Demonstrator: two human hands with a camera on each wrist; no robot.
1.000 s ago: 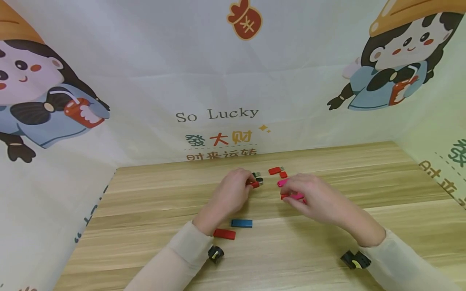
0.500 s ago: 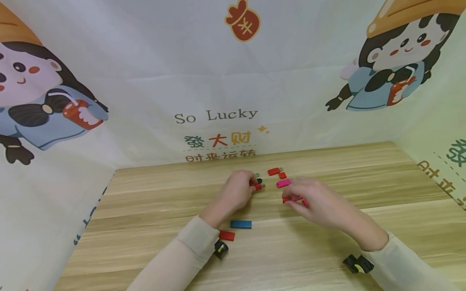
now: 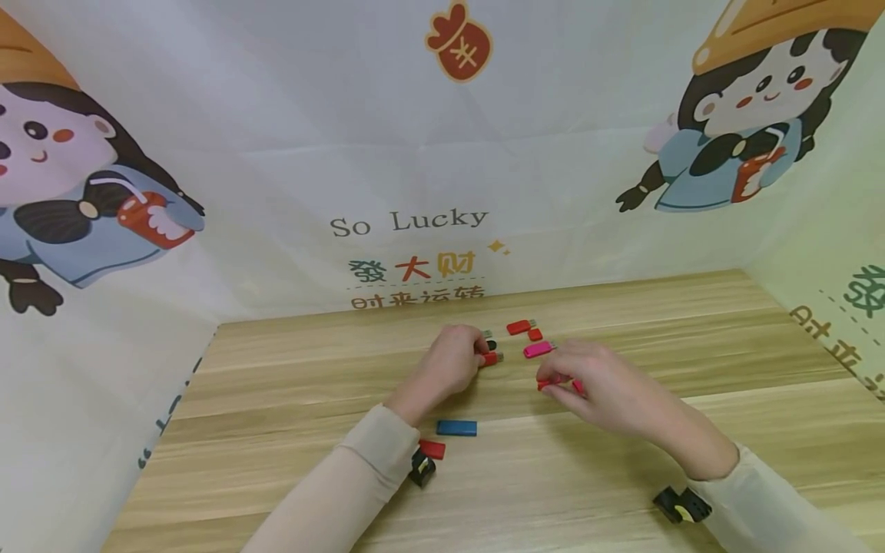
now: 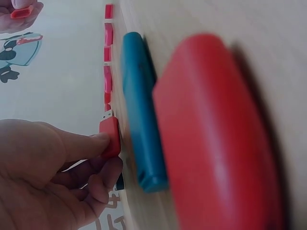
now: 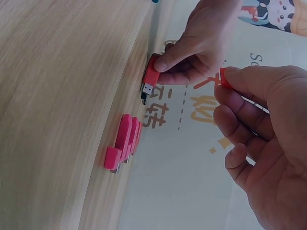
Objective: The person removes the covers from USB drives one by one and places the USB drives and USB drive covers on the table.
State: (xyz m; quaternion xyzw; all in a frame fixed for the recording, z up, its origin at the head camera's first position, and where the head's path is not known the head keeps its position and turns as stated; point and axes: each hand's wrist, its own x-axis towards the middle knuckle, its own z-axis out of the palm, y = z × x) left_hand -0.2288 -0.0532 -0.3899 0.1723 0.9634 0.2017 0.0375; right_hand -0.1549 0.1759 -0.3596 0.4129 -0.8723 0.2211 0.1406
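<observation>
One blue stick (image 3: 456, 428) lies on the wooden counter (image 3: 553, 491); every place here is told from it. Of three red sticks, the first red stick (image 4: 110, 137) is beyond the blue stick and slightly right, grasped between thumb and fingers of the left hand (image 3: 451, 362), its metal plug (image 5: 147, 88) bare. The second red stick (image 3: 433, 449) lies just beside the blue stick, on the near side and a little left. The third red stick (image 3: 518, 328) is farthest beyond, to the right, uncapped.

Two red caps: one small red cap (image 5: 223, 77), beyond and right, is pinched by the right hand (image 3: 588, 380); the other red cap (image 3: 535, 335) lies near the third red stick. Also beyond and right are two pink sticks (image 3: 537, 350) and at least one pink cap (image 5: 113, 158). Black pieces (image 3: 492, 345) beyond are partly hidden, so I cannot count them.
</observation>
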